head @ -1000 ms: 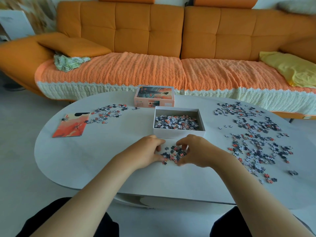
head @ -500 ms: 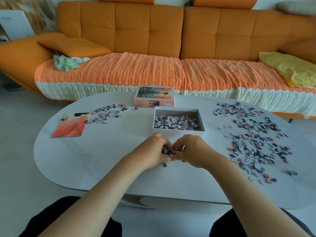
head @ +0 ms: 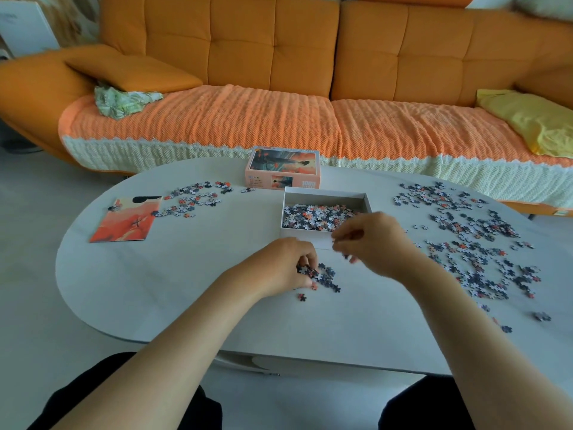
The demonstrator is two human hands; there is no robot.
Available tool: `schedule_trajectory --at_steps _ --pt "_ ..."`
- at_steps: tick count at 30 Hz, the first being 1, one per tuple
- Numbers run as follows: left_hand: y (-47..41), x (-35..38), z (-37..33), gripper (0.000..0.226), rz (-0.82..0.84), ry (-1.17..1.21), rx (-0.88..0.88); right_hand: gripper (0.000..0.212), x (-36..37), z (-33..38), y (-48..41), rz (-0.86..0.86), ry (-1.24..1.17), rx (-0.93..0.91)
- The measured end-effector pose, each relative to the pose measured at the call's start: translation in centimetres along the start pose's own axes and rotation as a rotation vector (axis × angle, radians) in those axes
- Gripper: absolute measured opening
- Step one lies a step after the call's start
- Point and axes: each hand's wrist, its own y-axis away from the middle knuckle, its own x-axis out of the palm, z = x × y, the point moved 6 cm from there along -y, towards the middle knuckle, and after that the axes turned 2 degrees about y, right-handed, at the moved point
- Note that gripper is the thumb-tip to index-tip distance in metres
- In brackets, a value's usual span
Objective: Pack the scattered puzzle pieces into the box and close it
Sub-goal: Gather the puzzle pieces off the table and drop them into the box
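On the white oval surface (head: 155, 274), the left hand (head: 288, 268) curls its grip over a small heap of dark, white and orange cardboard puzzle pieces (head: 324, 277), pinching some. Just beyond, the right hand (head: 375, 240) hangs at the near right corner of the open white cardboard box (head: 367, 201), its blurred grip bunched round a clutch of pieces (head: 345, 256). The box is part-filled. A wide scatter of loose pieces (head: 471, 243) lies to the right, and a smaller scatter (head: 192, 201) lies far left beside an orange picture card (head: 127, 220). The pink printed lid (head: 283, 167) sits just behind the box, before an orange tufted sofa (head: 279, 41).
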Motion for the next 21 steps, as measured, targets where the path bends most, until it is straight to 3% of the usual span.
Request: schedule_trajectory --at_steps 5,8,12,15,17,19,21 --pt "-0.6 0.0 0.0 0.026 0.056 -0.004 0.004 0.014 -2.7 0.7 -2.1 -0.369 0.034 -0.136" --pt "-0.6 0.1 0.0 0.042 0.078 -0.025 -0.009 0.025 -1.0 0.1 -3.0 -0.254 0.166 -0.157" --pt "-0.4 0.3 0.0 0.052 0.094 -0.061 -0.011 0.017 -1.3 1.1 -1.4 -0.298 0.203 -0.317" --pt "-0.1 0.2 0.1 0.06 0.081 -0.128 -0.017 0.016 -0.4 1.2 0.2 -0.027 0.235 -0.291" --pt "0.0 0.1 0.1 0.07 0.069 -0.202 -0.024 0.03 1.3 0.1 1.3 0.191 0.301 -0.19" --pt "0.1 0.2 0.0 0.072 0.081 -0.235 -0.027 0.05 2.7 -1.0 1.8 0.279 0.375 -0.111" --pt "0.2 0.5 -0.5 0.066 0.093 -0.228 -0.021 0.05 3.6 -1.1 1.8 0.273 0.379 -0.08"
